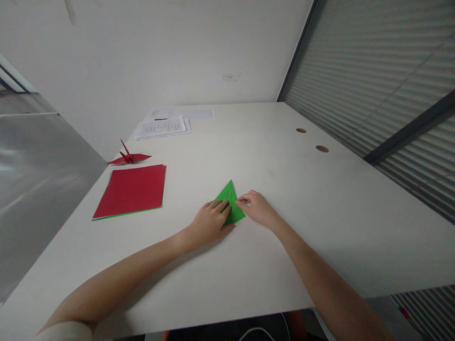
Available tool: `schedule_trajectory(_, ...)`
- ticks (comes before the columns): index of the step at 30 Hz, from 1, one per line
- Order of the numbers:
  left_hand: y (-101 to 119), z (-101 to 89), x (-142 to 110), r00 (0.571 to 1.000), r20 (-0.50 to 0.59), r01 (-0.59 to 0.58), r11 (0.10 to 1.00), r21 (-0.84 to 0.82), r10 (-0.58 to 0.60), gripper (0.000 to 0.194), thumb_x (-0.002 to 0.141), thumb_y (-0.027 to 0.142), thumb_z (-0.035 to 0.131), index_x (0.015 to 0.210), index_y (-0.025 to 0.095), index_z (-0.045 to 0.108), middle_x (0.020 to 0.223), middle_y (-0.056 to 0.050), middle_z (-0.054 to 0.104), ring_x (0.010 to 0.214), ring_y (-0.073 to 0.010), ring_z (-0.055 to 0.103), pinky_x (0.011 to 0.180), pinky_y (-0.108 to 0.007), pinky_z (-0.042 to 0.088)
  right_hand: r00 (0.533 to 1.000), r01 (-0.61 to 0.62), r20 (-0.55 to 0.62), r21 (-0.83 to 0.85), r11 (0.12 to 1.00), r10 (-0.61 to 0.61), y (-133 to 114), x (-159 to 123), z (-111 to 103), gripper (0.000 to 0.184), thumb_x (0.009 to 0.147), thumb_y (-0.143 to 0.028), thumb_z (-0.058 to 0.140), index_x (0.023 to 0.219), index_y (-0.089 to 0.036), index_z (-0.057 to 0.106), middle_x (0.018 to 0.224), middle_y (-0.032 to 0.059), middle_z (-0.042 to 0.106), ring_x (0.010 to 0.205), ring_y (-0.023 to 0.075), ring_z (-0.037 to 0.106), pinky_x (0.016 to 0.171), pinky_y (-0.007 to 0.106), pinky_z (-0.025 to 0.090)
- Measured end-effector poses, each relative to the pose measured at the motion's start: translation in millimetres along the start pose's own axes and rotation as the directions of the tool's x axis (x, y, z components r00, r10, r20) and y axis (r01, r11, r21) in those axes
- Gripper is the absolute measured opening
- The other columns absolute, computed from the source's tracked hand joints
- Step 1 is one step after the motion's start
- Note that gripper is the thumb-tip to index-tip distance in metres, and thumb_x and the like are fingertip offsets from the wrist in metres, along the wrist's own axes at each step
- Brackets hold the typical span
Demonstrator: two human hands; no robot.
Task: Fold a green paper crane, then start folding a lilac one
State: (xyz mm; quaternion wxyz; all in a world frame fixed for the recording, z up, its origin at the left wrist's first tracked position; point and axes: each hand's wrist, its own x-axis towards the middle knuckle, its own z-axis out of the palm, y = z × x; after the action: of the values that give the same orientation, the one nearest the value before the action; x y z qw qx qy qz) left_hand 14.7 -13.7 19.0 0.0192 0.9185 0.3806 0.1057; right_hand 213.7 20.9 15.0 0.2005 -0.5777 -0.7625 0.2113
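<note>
L hand (209,219), flat w/ fingers apart, presses pointed green folded paper (234,215) on white tabletop (241,147); R hand (261,209) pinches its R edge. Paper could skew if L hand slips.

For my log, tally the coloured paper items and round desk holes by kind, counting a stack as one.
Green folded paper: 1
Red paper crane: 1
Stack of coloured sheets: 1
Round holes: 2
Total: 5
</note>
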Motion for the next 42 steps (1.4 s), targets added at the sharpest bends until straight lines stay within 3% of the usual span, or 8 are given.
schedule_trajectory(5, -3.4, 3.1, 0.6, 0.998, -0.063, 0.017, 0.996, -0.087, -0.023, 0.055, 0.09, 0.057, 0.053, 0.12, 0.011, 0.058, 0.123, -0.02, 0.063, 0.113, -0.0323, 0.06, 0.091, -0.049, 0.052, 0.999, -0.034, 0.012, 0.288, 0.957, 0.032, 2.4, 1.7, 4.1, 0.017, 0.083, -0.031, 0.063, 0.089, -0.017, 0.071, 0.094, 0.0097, 0.073, 0.089, 0.0203, 0.067, 0.085, 0.035, 0.05)
schedule_trajectory(11, -5.4, -6.4, 3.8, 0.99, -0.088, 0.085, 0.964, -0.251, -0.11, 0.057, 0.091, 0.055, 0.052, 0.131, 0.015, 0.048, 0.124, -0.016, 0.063, 0.11, -0.0293, 0.063, 0.092, -0.045, 0.053, 0.993, -0.108, 0.113, 0.691, 0.715, 0.041, -9.7, 0.6, -2.1, 0.036, 0.088, -0.052, 0.054, 0.095, -0.019, 0.066, 0.097, 0.0074, 0.072, 0.089, 0.0188, 0.068, 0.081, 0.035, 0.055)
schedule_trajectory(22, -14.4, -0.1, 6.6, 0.97, -0.131, 0.132, 0.898, -0.419, -0.204, 0.073, 0.084, 0.028, 0.06, 0.148, 0.016, 0.026, 0.12, -0.016, 0.065, 0.105, -0.0271, 0.065, 0.088, -0.041, 0.053, 0.993, -0.056, 0.087, 0.935, 0.349, -0.076, -26.3, -6.2, -11.9, 0.057, 0.082, -0.067, 0.055, 0.122, -0.026, 0.052, 0.131, 0.0114, 0.06, 0.111, 0.024, 0.064, 0.098, 0.043, 0.051)
schedule_trajectory(29, -19.5, -8.2, 16.5, 0.807, -0.125, 0.163, 0.42, -0.893, -0.578, 0.066, 0.08, 0.012, 0.053, 0.143, 0.018, 0.039, 0.119, -0.01, 0.066, 0.094, -0.019, 0.066, 0.086, -0.037, 0.056, 0.952, 0.142, -0.288, 0.712, 0.688, 0.102, -16.5, -1.6, -18.7, 0.061, 0.076, -0.058, 0.066, 0.127, -0.028, 0.049, 0.135, 0.0122, 0.052, 0.121, 0.0249, 0.055, 0.099, 0.042, 0.048)
schedule_trajectory(34, -15.8, 4.9, 18.0, 0.824, 0.165, 0.235, 0.061, -0.97, -0.542, 0.07, 0.079, 0.012, 0.055, 0.146, 0.014, 0.033, 0.117, -0.013, 0.068, 0.098, -0.0218, 0.069, 0.086, -0.04, 0.058, 0.983, -0.039, -0.083, 0.773, 0.634, 0.163, -1.4, 2.9, -9.6, 0.079, 0.07, -0.036, 0.071, 0.139, -0.03, 0.034, 0.113, 0.0069, 0.058, 0.076, 0.0149, 0.065, 0.076, 0.037, 0.057)
schedule_trajectory(36, -18.3, 9.8, 16.5, 0.837, 0.107, 0.221, 0.153, -0.963, -0.536, 0.069, 0.08, 0.012, 0.056, 0.145, 0.015, 0.033, 0.128, -0.016, 0.062, 0.108, -0.0242, 0.065, 0.09, -0.041, 0.056, 0.983, -0.078, -0.053, 0.751, 0.656, 0.177, 4.1, 3.8, -4.5, 0.078, 0.068, -0.027, 0.069, 0.138, -0.029, 0.036, 0.113, 0.0057, 0.055, 0.068, 0.0108, 0.063, 0.071, 0.033, 0.058)
schedule_trajectory(39, -25.1, 12.9, 13.5, 0.857, -0.16, 0.166, 0.557, -0.814, -0.49, 0.066, 0.078, 0.011, 0.058, 0.141, 0.021, 0.041, 0.148, -0.014, 0.043, 0.131, -0.0276, 0.048, 0.101, -0.046, 0.049, 0.987, -0.072, -0.061, 0.666, 0.742, 0.15, 11.4, 5.3, 3.9, 0.065, 0.069, -0.016, 0.062, 0.131, -0.027, 0.045, 0.116, 0.006, 0.051, 0.064, 0.0073, 0.06, 0.067, 0.029, 0.056)
schedule_trajectory(42, -29.5, 13.8, 10.9, 0.966, -0.239, -0.014, 0.897, -0.442, -0.102, 0.046, 0.081, 0.012, 0.06, 0.125, 0.024, 0.059, 0.146, -0.008, 0.048, 0.138, -0.0286, 0.039, 0.112, -0.053, 0.036, 0.994, -0.001, -0.09, 0.533, 0.846, 0.057, 15.5, 7.2, 10.8, 0.054, 0.072, -0.007, 0.055, 0.123, -0.024, 0.054, 0.112, 0.0059, 0.051, 0.063, 0.0077, 0.058, 0.066, 0.029, 0.055)
